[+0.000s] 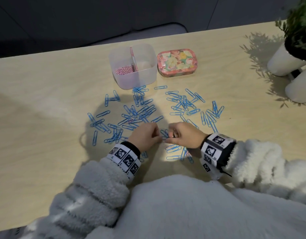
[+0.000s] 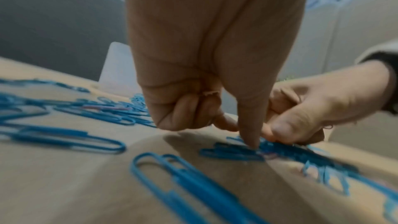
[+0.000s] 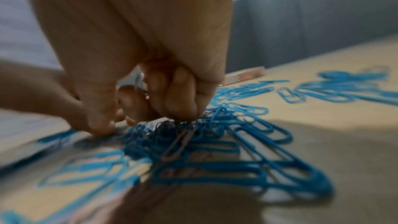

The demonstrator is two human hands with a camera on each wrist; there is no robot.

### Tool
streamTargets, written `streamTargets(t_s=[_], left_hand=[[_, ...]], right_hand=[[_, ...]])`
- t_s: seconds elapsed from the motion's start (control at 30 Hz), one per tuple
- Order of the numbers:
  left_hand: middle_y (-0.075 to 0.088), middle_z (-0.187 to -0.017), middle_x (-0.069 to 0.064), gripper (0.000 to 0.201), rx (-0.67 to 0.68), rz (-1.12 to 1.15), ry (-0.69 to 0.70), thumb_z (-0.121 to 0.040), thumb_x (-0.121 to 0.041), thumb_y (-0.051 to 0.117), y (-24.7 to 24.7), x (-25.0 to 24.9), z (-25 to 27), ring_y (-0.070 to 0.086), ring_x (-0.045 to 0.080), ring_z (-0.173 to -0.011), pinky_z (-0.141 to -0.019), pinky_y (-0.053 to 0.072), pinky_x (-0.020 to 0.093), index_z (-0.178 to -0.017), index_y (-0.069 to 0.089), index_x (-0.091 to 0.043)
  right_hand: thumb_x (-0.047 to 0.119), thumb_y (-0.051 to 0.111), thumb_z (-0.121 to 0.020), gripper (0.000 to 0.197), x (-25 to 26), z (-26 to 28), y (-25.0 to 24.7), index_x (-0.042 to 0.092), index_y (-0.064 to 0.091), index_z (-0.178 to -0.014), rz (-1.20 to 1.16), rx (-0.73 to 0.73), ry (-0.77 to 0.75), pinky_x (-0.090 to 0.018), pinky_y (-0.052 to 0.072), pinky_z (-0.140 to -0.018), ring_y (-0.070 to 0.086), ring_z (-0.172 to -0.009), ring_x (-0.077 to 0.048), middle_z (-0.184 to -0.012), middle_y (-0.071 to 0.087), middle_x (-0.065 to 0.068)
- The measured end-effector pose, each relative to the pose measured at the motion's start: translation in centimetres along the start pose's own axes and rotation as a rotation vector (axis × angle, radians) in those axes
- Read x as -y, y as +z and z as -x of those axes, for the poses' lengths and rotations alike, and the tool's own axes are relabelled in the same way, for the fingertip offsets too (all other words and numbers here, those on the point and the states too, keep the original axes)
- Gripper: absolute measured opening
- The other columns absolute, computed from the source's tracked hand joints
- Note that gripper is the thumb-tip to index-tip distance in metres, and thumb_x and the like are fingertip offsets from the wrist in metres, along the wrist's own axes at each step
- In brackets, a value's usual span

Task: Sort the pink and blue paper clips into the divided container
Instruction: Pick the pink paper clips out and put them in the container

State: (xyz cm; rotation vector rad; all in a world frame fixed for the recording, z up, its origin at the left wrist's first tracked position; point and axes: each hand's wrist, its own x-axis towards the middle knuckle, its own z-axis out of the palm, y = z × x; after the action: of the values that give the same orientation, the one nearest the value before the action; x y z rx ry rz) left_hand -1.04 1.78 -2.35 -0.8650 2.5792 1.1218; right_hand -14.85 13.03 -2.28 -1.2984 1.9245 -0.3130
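Left of the spread: blue paper clips [image 1: 104, 114] lay scattered flat on the wooden table [image 1: 36, 104], some overlapping in small heaps.

Left hand: the left hand [image 1: 145, 135] was down at the near middle of the scatter, fingers curled under and fingertips [image 2: 249, 140] pressed onto a tangle of blue clips [image 2: 232, 153]. It seemed to pinch at the tangle; whether it truly had a clip could not be told.

Between the hands: a stray pink clip [image 3: 178, 144] lay tilted in the tangle, mixed with blue ones.

Right hand: the right hand [image 1: 185, 135] met the left over the same tangle, fingers curled tight and fingertips [image 3: 183, 108] bunched on the clips, apparently holding several.

Divided container: the translucent divided container [image 1: 148, 78] stood at the far middle. Its left compartment held the pink paper clips [image 1: 123, 70]; the right compartment looked bare of clips, so the blue sorting was judged barely begun.

Handling: the clips looked light, stiff, springy wire with a slick coating, likely to hook together and slide on the wood. Best taken by the long sides with fingertip and thumb, or by lifting one rounded end first; tangled ones would need teasing apart.

Right of the spread: a floral tin [image 1: 176, 62] sat just beside the container, and white plant pots [image 1: 284, 62] stood at the far right.
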Motion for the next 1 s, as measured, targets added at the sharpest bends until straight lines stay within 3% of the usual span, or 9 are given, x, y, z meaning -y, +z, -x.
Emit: streamTargets(t_s=[0.1,0.2,0.3,0.37,0.53,0.63,0.77,0.87,1.0], left_hand=[[0.058,-0.084,0.004,0.009,-0.035,-0.083,-0.006,-0.081,-0.02,0.062,-0.3,0.5,0.3,0.054,0.024,-0.085,-0.073,0.041,0.034,-0.082,0.057,-0.012],[0.061,-0.096,0.007,0.008,-0.138,-0.142,0.016,-0.087,-0.015,0.052,-0.9,0.9,0.6,0.056,0.026,-0.09,-0.072,0.04,0.033,-0.091,0.058,-0.011],[0.053,-0.083,0.001,0.01,-0.134,-0.14,0.091,-0.087,-0.02,0.054,-0.4,0.3,0.6,0.056,0.025,-0.089,-0.074,0.04,0.032,-0.093,0.059,-0.014],[0.05,-0.081,-0.002,0.014,-0.094,-0.151,0.127,-0.087,-0.026,0.055,0.3,-0.5,0.5,0.056,0.024,-0.09,-0.074,0.038,0.03,-0.095,0.059,-0.015],[0.063,-0.097,0.008,0.017,-0.119,-0.197,0.152,-0.089,-0.027,0.053,1.2,-1.8,-0.2,0.056,0.027,-0.096,-0.076,0.041,0.034,-0.1,0.056,-0.014],[0.063,-0.098,0.006,0.018,-0.074,-0.212,0.153,-0.086,-0.03,0.057,1.4,-2.0,-0.3,0.056,0.025,-0.098,-0.076,0.039,0.032,-0.097,0.057,-0.016],[0.061,-0.102,0.005,0.022,0.03,-0.222,0.169,-0.083,-0.031,0.062,1.9,-1.8,0.3,0.055,0.023,-0.098,-0.077,0.037,0.03,-0.097,0.058,-0.015],[0.061,-0.102,0.008,0.017,0.052,-0.257,0.209,-0.085,-0.026,0.058,1.9,-1.3,0.7,0.056,0.026,-0.099,-0.082,0.041,0.034,-0.096,0.059,-0.013],[0.06,-0.097,0.011,0.015,0.074,-0.246,0.165,-0.088,-0.021,0.05,0.9,-1.1,1.2,0.056,0.029,-0.094,-0.078,0.043,0.036,-0.094,0.057,-0.009]], right_hand=[[0.026,0.062,-0.081,0.019,-0.4,0.1,-0.3,0.024,0.046,-0.072,0.112,-0.12,0.011,-0.03,0.039,-0.063,0.051,-0.068,-0.023,-0.059,0.049,0.009],[0.023,0.062,-0.081,0.017,-0.9,0.6,-1.3,0.024,0.05,-0.069,0.026,-0.221,0.026,-0.033,0.045,-0.067,0.052,-0.065,-0.021,-0.059,0.053,0.007],[0.026,0.067,-0.078,0.009,-0.5,1.5,-0.9,0.024,0.058,-0.075,0.019,-0.105,-0.042,-0.029,0.042,-0.062,0.049,-0.056,-0.012,-0.065,0.06,0.002],[0.027,0.069,-0.077,0.013,-0.4,1.9,-0.1,0.022,0.059,-0.082,0.087,-0.016,-0.067,-0.026,0.035,-0.056,0.043,-0.054,-0.004,-0.059,0.051,0.007],[0.018,0.071,-0.074,0.015,-1.8,2.6,0.1,0.023,0.057,-0.068,0.086,0.084,-0.051,-0.025,0.036,-0.058,0.044,-0.055,-0.007,-0.069,0.06,0.002],[0.016,0.07,-0.075,0.01,-1.8,3.0,-0.8,0.022,0.062,-0.072,0.028,0.036,-0.021,-0.019,0.032,-0.053,0.043,-0.048,-0.003,-0.054,0.048,0.009],[0.025,0.059,-0.084,0.006,-0.8,1.8,-1.8,0.025,0.063,-0.088,0.171,-0.161,-0.06,-0.026,0.032,-0.063,0.043,-0.059,-0.012,-0.054,0.044,0.01],[0.027,0.059,-0.085,0.013,0.1,0.1,-1.9,0.022,0.062,-0.097,0.285,-0.075,-0.066,-0.026,0.032,-0.067,0.053,-0.078,-0.021,-0.074,0.058,0.006],[0.022,0.064,-0.081,0.01,0.0,-1.6,-2.4,0.021,0.055,-0.076,0.297,0.058,-0.016,-0.028,0.038,-0.067,0.058,-0.08,-0.024,-0.079,0.064,-0.001]])
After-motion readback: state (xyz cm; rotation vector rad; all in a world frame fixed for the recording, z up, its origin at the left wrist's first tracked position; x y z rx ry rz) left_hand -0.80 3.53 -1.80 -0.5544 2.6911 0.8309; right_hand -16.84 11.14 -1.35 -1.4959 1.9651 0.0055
